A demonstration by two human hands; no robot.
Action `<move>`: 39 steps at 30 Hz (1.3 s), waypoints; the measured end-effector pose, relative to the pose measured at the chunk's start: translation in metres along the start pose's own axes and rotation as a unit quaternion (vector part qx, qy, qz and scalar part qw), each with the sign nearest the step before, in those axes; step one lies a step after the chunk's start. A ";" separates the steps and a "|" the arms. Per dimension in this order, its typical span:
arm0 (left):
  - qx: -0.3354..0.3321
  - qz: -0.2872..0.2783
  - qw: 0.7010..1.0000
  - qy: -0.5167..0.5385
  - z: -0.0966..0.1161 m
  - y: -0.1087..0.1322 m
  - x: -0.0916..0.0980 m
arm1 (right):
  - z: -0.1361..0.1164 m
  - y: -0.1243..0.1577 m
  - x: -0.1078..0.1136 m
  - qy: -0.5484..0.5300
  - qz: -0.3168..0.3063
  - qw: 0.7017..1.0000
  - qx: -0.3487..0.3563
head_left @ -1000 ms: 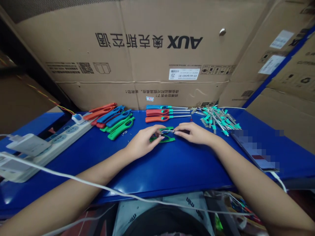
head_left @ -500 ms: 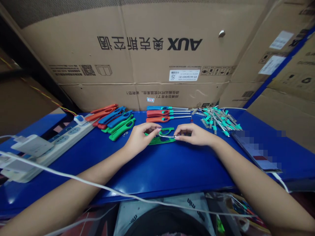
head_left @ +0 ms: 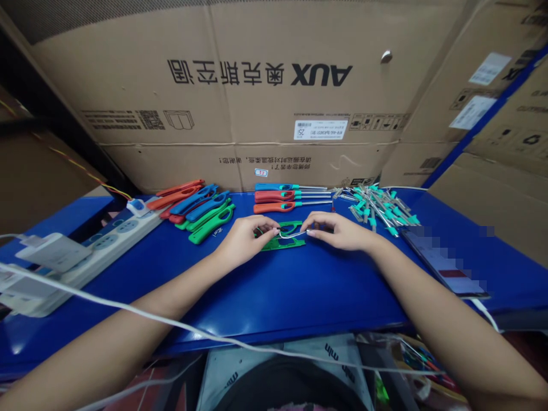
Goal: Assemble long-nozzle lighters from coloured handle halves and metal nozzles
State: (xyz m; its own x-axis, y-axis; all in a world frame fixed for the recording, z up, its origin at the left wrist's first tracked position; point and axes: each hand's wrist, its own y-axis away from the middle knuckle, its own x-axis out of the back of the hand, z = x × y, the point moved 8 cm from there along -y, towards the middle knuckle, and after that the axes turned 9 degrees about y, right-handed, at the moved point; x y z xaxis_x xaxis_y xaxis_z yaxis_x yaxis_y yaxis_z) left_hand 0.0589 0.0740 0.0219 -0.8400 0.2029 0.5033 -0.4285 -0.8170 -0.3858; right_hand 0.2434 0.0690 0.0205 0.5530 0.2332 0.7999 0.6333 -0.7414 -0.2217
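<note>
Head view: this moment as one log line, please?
left grip: pinches white strand; right grip: pinches strand; green pieces: on blue table

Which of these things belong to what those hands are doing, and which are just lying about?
Probably in the job:
thin white strand between left hand and right hand
green shells by the hands
coloured handles
row of lighters
pile of metal rods

Probably just around:
power strip
phone
white cable
cardboard
</note>
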 end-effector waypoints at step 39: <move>-0.029 -0.105 0.945 -0.310 0.007 0.008 -0.008 | 0.011 0.000 -0.010 0.061 -0.045 0.997 -0.018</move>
State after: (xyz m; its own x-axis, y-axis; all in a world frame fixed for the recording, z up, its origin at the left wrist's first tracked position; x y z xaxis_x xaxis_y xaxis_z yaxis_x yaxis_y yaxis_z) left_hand 0.0644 0.0620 0.0200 -0.3864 -0.0124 0.9223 -0.5963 -0.7595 -0.2600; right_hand 0.2444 0.0738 0.0064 0.4232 0.2233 0.8781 0.6570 -0.7430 -0.1278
